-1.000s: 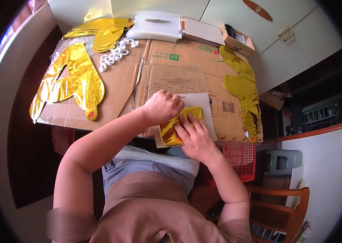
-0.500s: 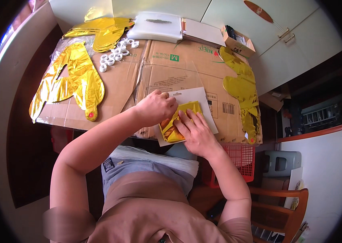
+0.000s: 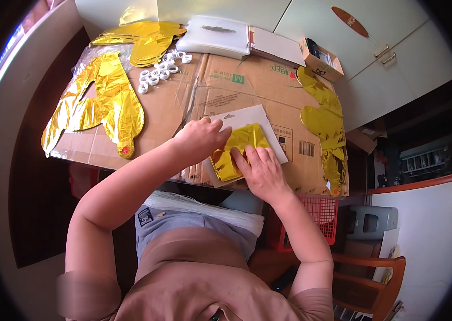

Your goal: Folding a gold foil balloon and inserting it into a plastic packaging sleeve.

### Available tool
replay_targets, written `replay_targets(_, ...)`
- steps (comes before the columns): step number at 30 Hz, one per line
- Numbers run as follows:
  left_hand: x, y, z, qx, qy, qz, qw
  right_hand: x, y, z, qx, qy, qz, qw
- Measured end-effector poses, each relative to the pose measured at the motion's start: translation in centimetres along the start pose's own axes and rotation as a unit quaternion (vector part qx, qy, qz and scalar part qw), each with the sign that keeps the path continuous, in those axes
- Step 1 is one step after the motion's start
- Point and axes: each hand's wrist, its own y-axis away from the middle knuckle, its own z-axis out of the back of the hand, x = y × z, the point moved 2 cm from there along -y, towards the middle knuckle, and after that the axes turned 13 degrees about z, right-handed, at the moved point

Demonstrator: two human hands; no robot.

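On a white hang card (image 3: 257,113) at the table's near edge lies a folded gold foil balloon (image 3: 244,137), its surface creased. My left hand (image 3: 203,140) is closed with curled fingers at the balloon's upper left edge. Its fingertips are hidden, so what they pinch cannot be made out. Resting on the balloon's right side, my right hand (image 3: 263,170) has its fingers stretched out over the foil. A clear plastic sheet (image 3: 226,88) shows just beyond the card.
Flattened cardboard (image 3: 269,88) covers the table. An A-shaped gold balloon (image 3: 113,101) lies left, another gold balloon (image 3: 319,107) along the right edge. White ribbon rolls (image 3: 154,75), more gold foil (image 3: 151,45), clear bags (image 3: 218,35) and a small box (image 3: 322,59) sit at the back.
The foil looks a little more spread on the card. My right hand has shifted slightly right, and my left hand stays closed at the foil's edge. The whole view has shifted slightly.
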Motion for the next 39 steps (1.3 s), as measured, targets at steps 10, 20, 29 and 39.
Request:
replay_targets(10,0.7,1.0,-0.2,-0.058,-0.004,-0.055,0.997,0.0,-0.4,0.3,-0.041,0.07,0.039,0.996)
replay_targets(20,0.3,2.2,0.4,-0.073,0.008,0.029,0.997,0.0,-1.2,0.0,-0.039,0.067,0.041,0.996)
replay_targets(29,0.2,2.9,0.1,-0.119,0.004,0.025,0.993,0.5,-1.8,-0.1,-0.028,0.073,0.05,0.996)
replay_targets(39,-2.0,4.4,0.2,-0.055,0.094,0.005,0.994,4.4,1.4,2.3,0.037,0.095,0.05,0.994)
